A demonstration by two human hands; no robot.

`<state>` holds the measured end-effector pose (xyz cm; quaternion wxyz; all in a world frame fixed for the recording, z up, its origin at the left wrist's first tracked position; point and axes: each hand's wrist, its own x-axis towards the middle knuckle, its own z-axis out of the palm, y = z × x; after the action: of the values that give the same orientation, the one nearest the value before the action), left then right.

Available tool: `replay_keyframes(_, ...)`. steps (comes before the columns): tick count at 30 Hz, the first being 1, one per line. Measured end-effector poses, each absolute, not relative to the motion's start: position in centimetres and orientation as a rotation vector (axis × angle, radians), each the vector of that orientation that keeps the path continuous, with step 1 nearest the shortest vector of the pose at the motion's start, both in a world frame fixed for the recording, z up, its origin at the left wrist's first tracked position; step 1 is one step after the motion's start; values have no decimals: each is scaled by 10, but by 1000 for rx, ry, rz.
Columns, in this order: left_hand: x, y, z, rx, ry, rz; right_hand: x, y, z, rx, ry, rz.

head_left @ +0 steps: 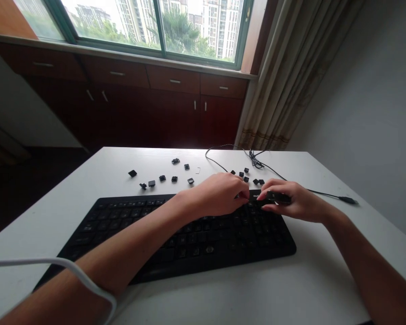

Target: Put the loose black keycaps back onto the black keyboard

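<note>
A black keyboard (145, 266) lies on the white table, with some keys off and switch spots bare. My left hand (219, 194) reaches across its upper right part, fingers pinched together over the top row; whatever is between them is hidden. My right hand (301, 201) is above the keyboard's upper right corner, closed around a small black oblong object (278, 197), whose kind I cannot make out. Loose black keycaps lie behind the keyboard, among them one keycap (151, 183) on the left and another keycap (246, 170) beyond my hands.
A thin bent wire piece (198, 170) lies among the loose keycaps. The keyboard's black cable (256, 159) is bundled at the table's far edge, its plug (348, 200) on the right. A white cord (71, 266) crosses over my left forearm. Behind the white table (325, 271) are cabinets and a window.
</note>
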<state>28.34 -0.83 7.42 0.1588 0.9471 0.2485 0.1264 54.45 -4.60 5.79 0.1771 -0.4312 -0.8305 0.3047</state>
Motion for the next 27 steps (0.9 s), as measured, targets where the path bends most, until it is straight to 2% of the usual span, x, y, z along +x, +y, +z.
replay_keyframes(27, 283, -12, 72, 2763, 621, 317, 542, -47, 62, -1266, -2405, 1045)
